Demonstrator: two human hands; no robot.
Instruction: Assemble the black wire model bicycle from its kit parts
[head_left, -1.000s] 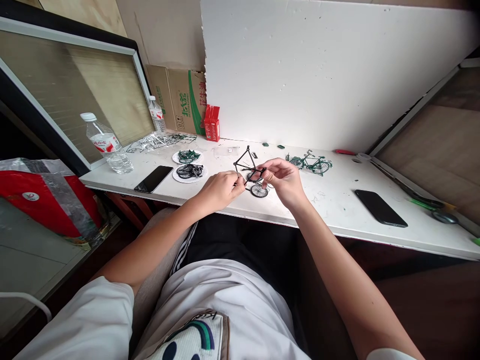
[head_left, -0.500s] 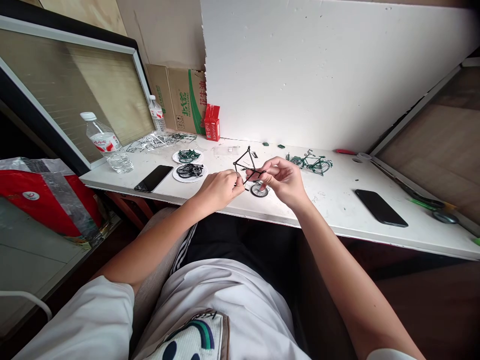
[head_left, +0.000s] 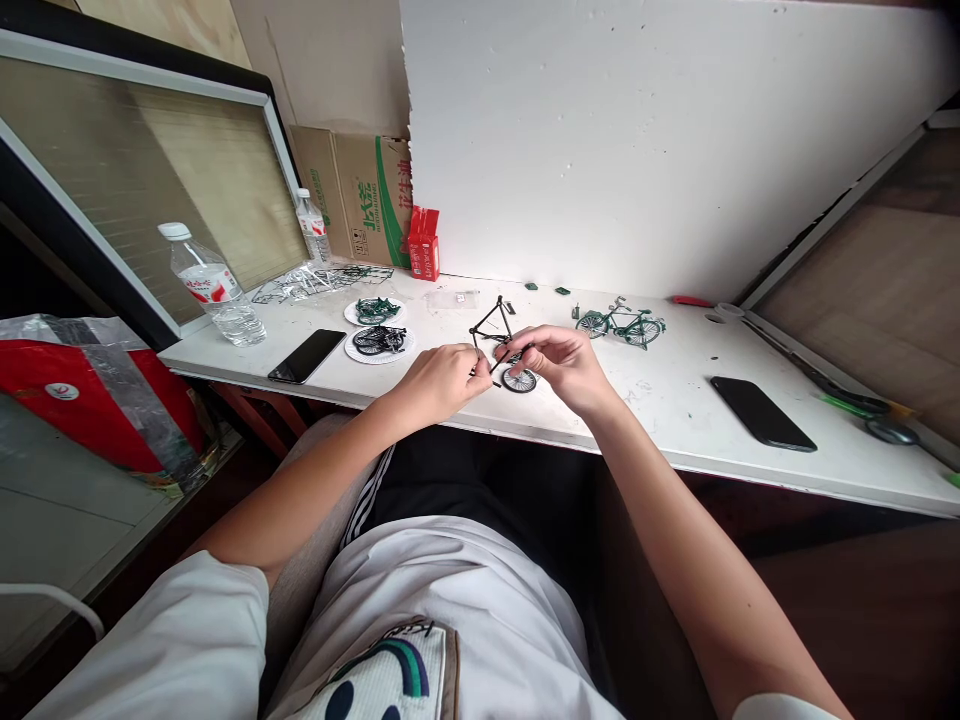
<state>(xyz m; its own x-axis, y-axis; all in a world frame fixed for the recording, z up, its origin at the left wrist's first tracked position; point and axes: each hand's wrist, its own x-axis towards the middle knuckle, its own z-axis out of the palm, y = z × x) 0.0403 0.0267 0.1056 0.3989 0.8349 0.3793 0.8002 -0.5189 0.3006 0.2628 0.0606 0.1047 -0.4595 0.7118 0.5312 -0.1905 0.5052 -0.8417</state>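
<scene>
Two hands, fingertips together, pinch the frame point(head_left: 487, 315): left hand point(head_left: 448, 380) at its left, right hand point(head_left: 564, 360) at its right; it slants up and away, wheel point(head_left: 518, 381) below it, nearer the right hand

I have the left forearm point(head_left: 322, 465) slanting from near left toward the far middle, and the right forearm point(head_left: 675, 500) slanting in from near right. My left hand point(head_left: 448, 376) shows its back upward, fingers curled under and thumb pressed in a pinch; near it on the right, my right hand point(head_left: 566, 364) points bent fingers leftward, thumb beneath them, pinching too.
</scene>
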